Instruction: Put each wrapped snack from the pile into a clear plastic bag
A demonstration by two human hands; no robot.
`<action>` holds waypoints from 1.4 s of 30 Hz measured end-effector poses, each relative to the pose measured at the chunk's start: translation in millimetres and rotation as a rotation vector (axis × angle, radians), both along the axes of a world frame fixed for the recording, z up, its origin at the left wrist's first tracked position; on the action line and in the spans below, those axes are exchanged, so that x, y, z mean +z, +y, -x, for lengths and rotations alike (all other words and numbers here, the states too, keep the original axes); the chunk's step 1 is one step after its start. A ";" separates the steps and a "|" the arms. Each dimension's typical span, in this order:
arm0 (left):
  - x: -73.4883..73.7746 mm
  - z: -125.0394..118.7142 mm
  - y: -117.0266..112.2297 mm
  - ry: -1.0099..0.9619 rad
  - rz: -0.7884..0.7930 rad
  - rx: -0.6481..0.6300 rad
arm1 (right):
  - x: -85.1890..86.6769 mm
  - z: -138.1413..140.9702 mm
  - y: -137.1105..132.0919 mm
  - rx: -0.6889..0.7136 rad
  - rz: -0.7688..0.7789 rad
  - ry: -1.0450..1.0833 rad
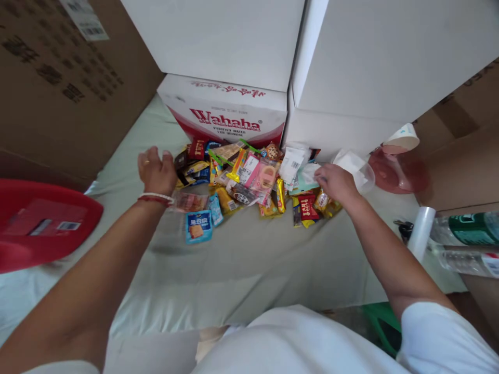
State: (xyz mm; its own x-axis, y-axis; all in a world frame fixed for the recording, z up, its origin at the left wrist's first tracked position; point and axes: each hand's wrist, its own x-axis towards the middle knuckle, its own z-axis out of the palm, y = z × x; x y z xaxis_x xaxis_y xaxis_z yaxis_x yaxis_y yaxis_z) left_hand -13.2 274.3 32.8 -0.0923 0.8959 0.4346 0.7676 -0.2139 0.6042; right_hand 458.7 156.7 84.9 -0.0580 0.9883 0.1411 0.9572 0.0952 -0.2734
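A heap of small wrapped snacks lies on the pale green cloth, mostly yellow, red, pink and blue packets. At its left edge is my left hand, back up, fingers slightly apart and beside a dark packet; no held thing shows. My right hand is at the heap's right side with its fingertips pinched at a pale packet. Under that hand are a red packet and yellow-wrapped pieces. A blue snack packet lies nearest to me, below the heap.
A Wahaha carton stands right behind the heap, with white boxes above and beside it. A red plastic stool or basin is at left. On the right are a clear red bowl, a plastic roll and bottles.
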 end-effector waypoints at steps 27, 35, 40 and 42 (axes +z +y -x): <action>-5.9 -138.1 -294.6 -1.535 0.914 -0.329 | -43.0 180.2 -192.0 -0.008 0.493 1.446; -17.0 -130.1 -298.9 -1.180 0.694 -0.259 | -39.2 133.2 -184.1 -0.399 0.497 1.920; -8.3 -143.9 -312.2 -1.105 0.613 -0.437 | -32.7 148.9 -185.7 -0.337 0.608 1.741; -7.9 -148.0 -315.4 -0.903 0.521 -0.409 | -30.8 153.5 -182.6 -0.354 0.611 1.709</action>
